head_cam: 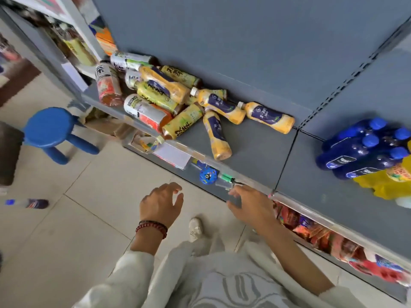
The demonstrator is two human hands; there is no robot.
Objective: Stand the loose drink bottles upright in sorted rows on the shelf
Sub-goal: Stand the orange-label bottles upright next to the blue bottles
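Toward the left end of the shelf [255, 152], bottles [164, 96] lie heaped on their sides. Off its front edge hover the left hand [161, 204] and right hand [251, 203], each grip slack, empty.

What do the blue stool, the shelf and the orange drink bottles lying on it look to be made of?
Blue stool: likely moulded plastic, one even colour with a soft sheen. Shelf: probably painted metal, matt grey, with a slotted upright at the back. Orange drink bottles: seemingly clear glossy plastic, the drink showing through, with dark printed labels and white caps.
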